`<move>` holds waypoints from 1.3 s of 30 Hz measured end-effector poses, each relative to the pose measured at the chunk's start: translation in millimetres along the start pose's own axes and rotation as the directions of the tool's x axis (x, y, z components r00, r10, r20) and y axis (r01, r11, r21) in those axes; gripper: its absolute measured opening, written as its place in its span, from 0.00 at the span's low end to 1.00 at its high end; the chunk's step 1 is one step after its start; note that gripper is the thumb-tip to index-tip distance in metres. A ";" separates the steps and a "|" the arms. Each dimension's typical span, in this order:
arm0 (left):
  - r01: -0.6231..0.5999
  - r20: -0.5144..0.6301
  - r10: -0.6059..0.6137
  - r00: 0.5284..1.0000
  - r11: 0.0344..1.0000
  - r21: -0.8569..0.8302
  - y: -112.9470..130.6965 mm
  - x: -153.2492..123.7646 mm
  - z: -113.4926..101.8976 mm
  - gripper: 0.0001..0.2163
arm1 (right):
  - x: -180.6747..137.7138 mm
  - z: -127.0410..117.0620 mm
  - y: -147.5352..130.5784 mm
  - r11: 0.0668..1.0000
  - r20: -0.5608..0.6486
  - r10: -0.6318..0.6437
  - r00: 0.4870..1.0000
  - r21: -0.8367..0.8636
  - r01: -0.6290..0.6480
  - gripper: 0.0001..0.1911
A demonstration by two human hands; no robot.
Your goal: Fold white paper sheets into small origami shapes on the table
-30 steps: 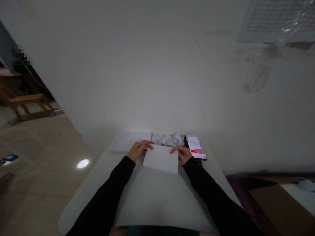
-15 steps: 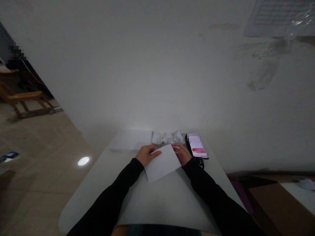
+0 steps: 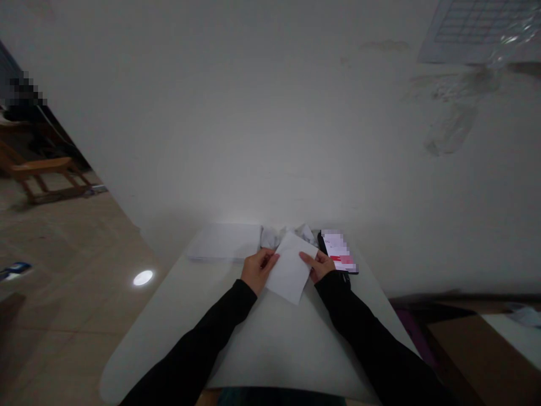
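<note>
A folded sheet of white paper (image 3: pixel 289 273) is held up over the table, tilted, between my two hands. My left hand (image 3: pixel 257 270) pinches its left edge with the thumb on top. On the other side, my right hand (image 3: pixel 320 264) grips the right edge, thumb lying on the paper and fingers behind it. Just beyond the sheet, several crumpled white paper pieces (image 3: pixel 269 237) stand in a row, partly hidden by it. A stack of white paper (image 3: pixel 226 241) lies at the back left of the table.
A lit phone (image 3: pixel 338 251) lies at the table's (image 3: pixel 270 355) back right, close to my right hand. The wall (image 3: pixel 253 141) rises directly behind the table. A wooden chair (image 3: pixel 42 164) stands on the floor to the left, and a cardboard box (image 3: pixel 477 349) is low at the right.
The paper has been turned and raised a little, now covering part of the crumpled pieces. My right thumb has come round onto its front face. Both hands have shifted slightly right.
</note>
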State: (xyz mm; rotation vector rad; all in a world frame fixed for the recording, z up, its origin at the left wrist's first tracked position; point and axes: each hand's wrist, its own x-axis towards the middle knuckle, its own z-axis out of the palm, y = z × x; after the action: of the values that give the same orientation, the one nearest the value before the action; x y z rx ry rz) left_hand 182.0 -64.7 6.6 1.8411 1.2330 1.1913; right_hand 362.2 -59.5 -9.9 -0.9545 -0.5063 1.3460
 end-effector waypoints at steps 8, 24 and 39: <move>0.035 -0.125 -0.047 0.991 0.994 -0.102 1.6 0.0 -0.3 0.13 | -19.3 13.6 19.8 0.989 0.132 0.139 0.981 -0.057 -0.133 0.18; -0.026 -0.059 0.035 0.998 0.989 0.143 4.1 -0.4 -2.9 0.14 | -7.4 -0.2 28.9 0.936 0.265 -0.045 0.963 -0.325 0.133 0.19; 0.028 -0.071 -0.032 0.997 0.998 -0.057 8.1 2.3 -7.4 0.15 | -4.7 -6.8 22.1 0.703 0.453 -0.216 0.865 -0.543 0.460 0.17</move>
State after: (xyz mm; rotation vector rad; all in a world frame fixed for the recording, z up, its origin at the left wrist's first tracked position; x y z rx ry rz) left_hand 178.7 -65.5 17.2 1.7466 1.2496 1.2731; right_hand 353.7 -67.1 -30.6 -1.0821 -1.4337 0.9976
